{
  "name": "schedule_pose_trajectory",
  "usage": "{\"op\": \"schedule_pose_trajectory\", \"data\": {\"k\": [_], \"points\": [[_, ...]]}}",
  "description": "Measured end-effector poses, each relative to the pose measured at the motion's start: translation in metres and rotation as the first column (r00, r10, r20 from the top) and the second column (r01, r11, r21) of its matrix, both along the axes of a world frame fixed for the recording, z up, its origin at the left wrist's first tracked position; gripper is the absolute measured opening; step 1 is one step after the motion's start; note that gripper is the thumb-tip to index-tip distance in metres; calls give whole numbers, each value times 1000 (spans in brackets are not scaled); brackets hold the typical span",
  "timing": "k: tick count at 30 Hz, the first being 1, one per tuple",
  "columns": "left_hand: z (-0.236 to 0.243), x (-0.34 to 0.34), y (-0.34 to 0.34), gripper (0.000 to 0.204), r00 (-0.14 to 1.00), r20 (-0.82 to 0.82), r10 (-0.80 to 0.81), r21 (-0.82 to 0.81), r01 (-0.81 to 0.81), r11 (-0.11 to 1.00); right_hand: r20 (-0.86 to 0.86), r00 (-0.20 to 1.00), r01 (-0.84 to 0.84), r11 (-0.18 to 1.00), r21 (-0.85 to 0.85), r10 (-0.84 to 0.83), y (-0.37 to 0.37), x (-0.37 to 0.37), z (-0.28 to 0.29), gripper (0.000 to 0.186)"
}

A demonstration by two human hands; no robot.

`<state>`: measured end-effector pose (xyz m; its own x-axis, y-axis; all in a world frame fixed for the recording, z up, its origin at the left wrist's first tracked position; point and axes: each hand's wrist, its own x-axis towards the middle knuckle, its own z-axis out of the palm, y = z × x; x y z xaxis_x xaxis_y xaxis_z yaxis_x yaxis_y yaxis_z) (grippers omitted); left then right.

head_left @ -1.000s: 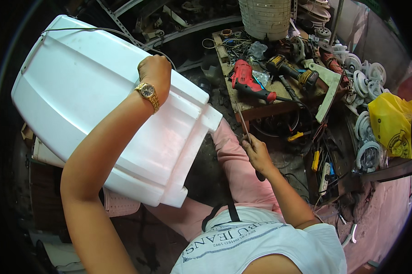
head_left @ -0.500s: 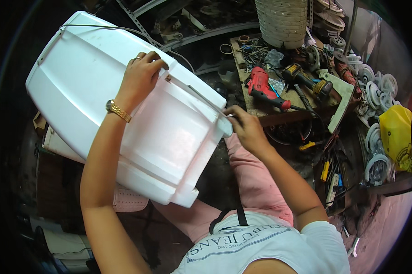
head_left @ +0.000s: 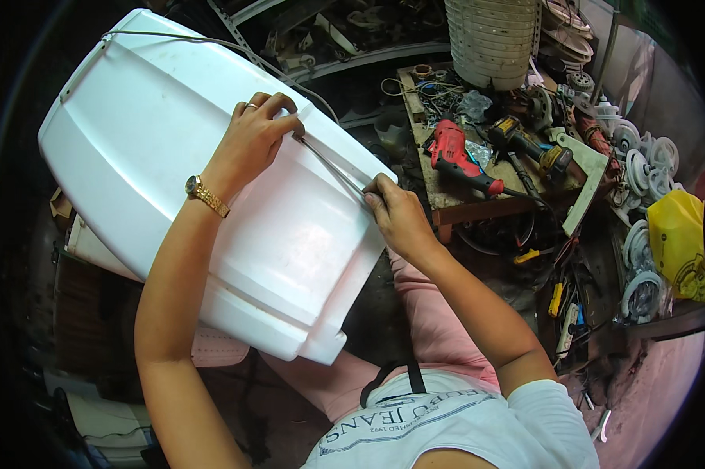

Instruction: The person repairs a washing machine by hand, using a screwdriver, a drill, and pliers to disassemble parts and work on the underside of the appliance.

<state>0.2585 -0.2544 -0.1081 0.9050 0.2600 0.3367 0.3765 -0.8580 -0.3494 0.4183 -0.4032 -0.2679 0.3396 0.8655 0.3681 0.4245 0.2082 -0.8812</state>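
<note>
A large white plastic shell (head_left: 286, 234) lies slanted in front of me, its ribbed face up. My right hand (head_left: 402, 213), at the shell's right edge, is closed on a thin metal rod (head_left: 334, 169), like a screwdriver shaft; any handle is hidden in the fingers. The rod's far end meets the raised edge of the shell beside my left fingertips. My left hand (head_left: 251, 144) rests on the shell with its fingers curled and pinched there; what they hold, if anything, is hidden. A grey cord (head_left: 212, 41) runs across the shell's far end.
On a low wooden bench (head_left: 477, 205) at the right lie a red power drill (head_left: 454, 156), a yellow-black cordless drill (head_left: 524, 141) and small parts. White tubs (head_left: 493, 39) are stacked behind. A yellow bag (head_left: 679, 246) and white wheel-like parts (head_left: 638, 168) hang farther right.
The rod has moved up and left, its end now at my left fingertips. My right hand came left with it. The left fingers shifted slightly right, covering the small brown spot seen before.
</note>
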Motion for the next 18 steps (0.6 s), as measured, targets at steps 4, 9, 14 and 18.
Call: {"op": "schedule_pose_trajectory", "data": {"k": [4, 9, 14, 18], "points": [[-2, -1, 2, 25, 1000, 4, -12, -2, 12, 1000, -53, 998, -24, 999, -29, 22, 4, -1, 1, 13], [-2, 0, 1, 24, 1000, 12, -12, 23, 11, 1000, -123, 990, -82, 992, -96, 70, 6, 4, 4, 14], [-2, 1, -1, 23, 1000, 17, -11, 3, 11, 1000, 123, 990, 75, 997, 5, -75, 6, 9, 19, 16], [-3, 2, 0, 23, 1000, -11, 18, -8, -18, 1000, 164, 985, 52, 999, -7, -50, 5, 8, 27, 17]]}}
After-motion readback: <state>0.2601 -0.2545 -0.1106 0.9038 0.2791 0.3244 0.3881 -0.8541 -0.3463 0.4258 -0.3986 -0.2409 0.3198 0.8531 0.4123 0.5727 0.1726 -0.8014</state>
